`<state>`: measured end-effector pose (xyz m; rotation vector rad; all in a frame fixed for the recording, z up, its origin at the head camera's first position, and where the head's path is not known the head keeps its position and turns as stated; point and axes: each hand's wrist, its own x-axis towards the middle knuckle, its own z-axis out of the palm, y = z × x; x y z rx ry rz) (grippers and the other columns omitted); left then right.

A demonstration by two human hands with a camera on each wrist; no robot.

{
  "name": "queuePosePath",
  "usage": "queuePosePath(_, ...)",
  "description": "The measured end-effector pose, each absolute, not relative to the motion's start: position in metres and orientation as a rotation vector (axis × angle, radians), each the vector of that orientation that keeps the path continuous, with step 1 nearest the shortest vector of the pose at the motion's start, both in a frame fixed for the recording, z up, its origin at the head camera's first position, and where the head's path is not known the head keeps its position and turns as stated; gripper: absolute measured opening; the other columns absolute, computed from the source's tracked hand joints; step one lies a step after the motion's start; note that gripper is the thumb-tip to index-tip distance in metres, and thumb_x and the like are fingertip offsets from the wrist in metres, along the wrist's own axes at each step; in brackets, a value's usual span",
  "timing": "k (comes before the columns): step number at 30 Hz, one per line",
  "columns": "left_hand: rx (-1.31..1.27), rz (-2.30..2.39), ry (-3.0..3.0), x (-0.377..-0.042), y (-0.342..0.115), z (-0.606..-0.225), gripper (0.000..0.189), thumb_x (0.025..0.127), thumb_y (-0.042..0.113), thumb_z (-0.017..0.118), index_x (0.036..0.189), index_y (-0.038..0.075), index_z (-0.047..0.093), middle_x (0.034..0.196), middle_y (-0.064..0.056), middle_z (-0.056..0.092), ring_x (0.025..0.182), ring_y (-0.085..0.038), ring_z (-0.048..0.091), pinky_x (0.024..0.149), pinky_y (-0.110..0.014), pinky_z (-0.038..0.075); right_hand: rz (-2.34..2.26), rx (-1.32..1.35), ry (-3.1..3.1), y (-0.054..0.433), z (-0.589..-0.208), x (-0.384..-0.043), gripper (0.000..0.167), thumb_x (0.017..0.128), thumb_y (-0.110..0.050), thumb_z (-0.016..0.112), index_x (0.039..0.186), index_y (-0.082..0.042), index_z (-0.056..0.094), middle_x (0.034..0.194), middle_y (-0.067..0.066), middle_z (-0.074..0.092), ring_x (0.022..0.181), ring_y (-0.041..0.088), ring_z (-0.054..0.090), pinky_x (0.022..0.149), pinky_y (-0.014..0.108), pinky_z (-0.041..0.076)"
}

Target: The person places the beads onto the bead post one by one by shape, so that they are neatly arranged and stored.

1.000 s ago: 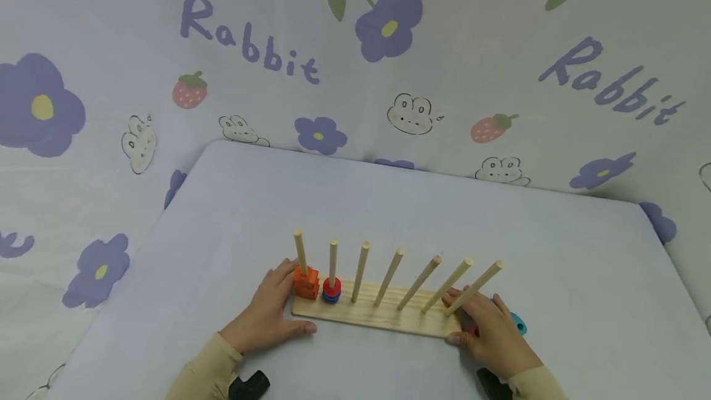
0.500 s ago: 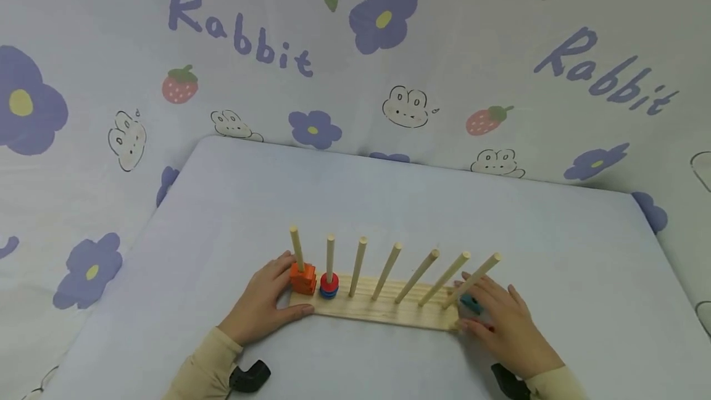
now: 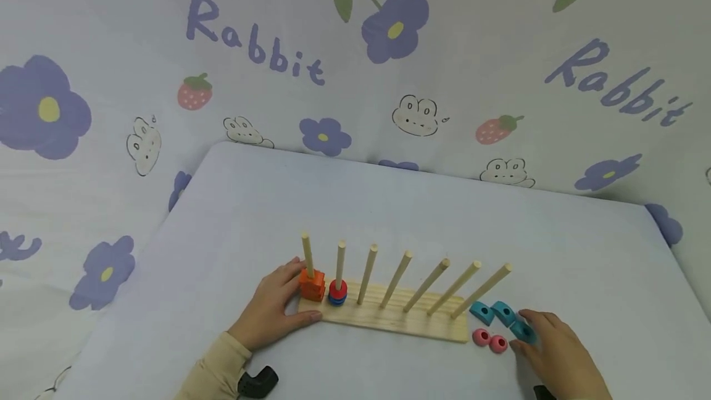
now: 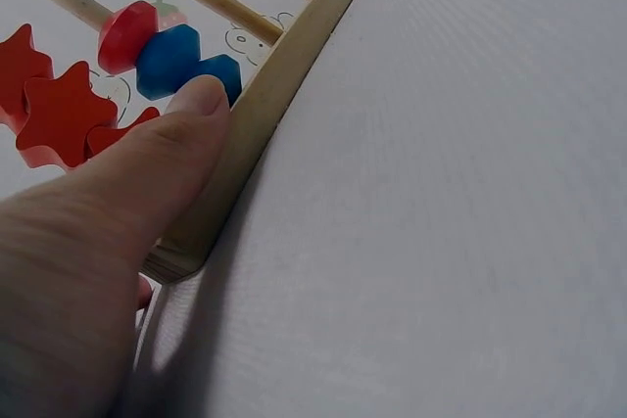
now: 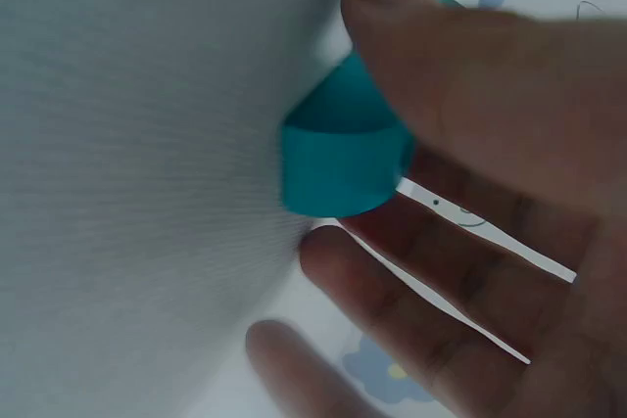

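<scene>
A wooden peg board (image 3: 389, 320) with a row of upright pegs lies on the table. My left hand (image 3: 272, 308) holds its left end, thumb along the front edge and fingers behind. Orange star-shaped beads (image 4: 67, 115) are stacked on the leftmost peg. On the neighbouring peg, a red bead (image 4: 127, 38) sits over blue beads (image 4: 168, 61). My right hand (image 3: 563, 354) is at the rightmost teal block (image 5: 338, 173), with thumb and fingers spread around it; whether they press on it is unclear. Two more teal blocks (image 3: 482, 312) and two pink beads (image 3: 490, 341) lie beside the board.
White cloth (image 3: 361, 202) covers the table, and a printed curtain (image 3: 355, 79) rises behind its far edge. A black object (image 3: 258, 383) is by the left wrist. The remaining pegs (image 3: 397, 279) carry no beads.
My right hand has left the board's right end and moved right to the loose teal blocks, uncovering them and the pink beads. The left hand stays at the board's left end.
</scene>
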<state>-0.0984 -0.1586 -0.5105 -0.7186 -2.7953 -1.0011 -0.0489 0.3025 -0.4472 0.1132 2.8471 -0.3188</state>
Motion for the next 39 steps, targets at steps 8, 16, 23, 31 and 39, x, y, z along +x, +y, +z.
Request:
queuePosePath(8,-0.724,-1.006,-2.803,-0.098,-0.158,-0.510,0.073,0.079,0.059,0.069,0.140,0.022,0.050,0.147,-0.001,0.044,0.142,-0.027,0.029,0.107,-0.060,0.029,-0.362,0.111,2.869,0.304,-0.453,-0.043,0.054,0.080,-0.013,0.077,0.126,0.003,0.053,0.119,0.026,0.057,0.107,0.043,0.054,0.089,0.061,0.045)
queuePosePath(16,-0.713,-1.022,-2.830,-0.097,-0.159,-0.508,0.072,0.079,0.059,0.069,0.138,0.020,0.053,0.146,0.001,0.046,0.143,-0.024,0.028,0.113,-0.052,0.025,-0.384,0.098,2.904,0.303,-0.457,-0.039,0.050,0.080,-0.011,0.077,0.124,0.003,0.056,0.112,0.021,0.061,0.105,0.041,0.056,0.089,0.060,0.046)
queuePosePath(23,-0.703,-1.035,-2.840,-0.096,-0.158,-0.506,0.071,0.079,0.058,0.069,0.137,0.021,0.054,0.145,0.002,0.047,0.143,-0.025,0.028,0.114,-0.051,0.024,-0.392,0.143,3.082,0.303,-0.446,-0.026,0.046,0.080,-0.004,0.075,0.121,0.003,0.055,0.107,0.022,0.058,0.096,0.040,0.059,0.083,0.057,0.050)
queuePosePath(31,-0.696,-1.033,-2.838,-0.097,-0.158,-0.505,0.072,0.079,0.059,0.069,0.137,0.020,0.054,0.146,0.001,0.046,0.143,-0.024,0.028,0.114,-0.051,0.024,-0.482,0.145,3.501,0.287,-0.387,-0.017,0.044,0.074,0.001,0.078,0.114,0.001,0.060,0.097,0.020,0.059,0.073,0.035,0.065,0.061,0.018,0.053)
queuePosePath(39,-0.689,-1.027,-2.849,-0.096,-0.157,-0.503,0.071,0.079,0.057,0.069,0.137,0.018,0.054,0.147,-0.001,0.045,0.143,-0.027,0.029,0.112,-0.056,0.026,-0.684,-0.001,3.678,0.252,-0.344,-0.020,0.049,0.068,0.008,0.081,0.114,-0.002,0.067,0.095,0.014,0.063,0.083,-0.004,0.055,0.077,-0.008,0.025)
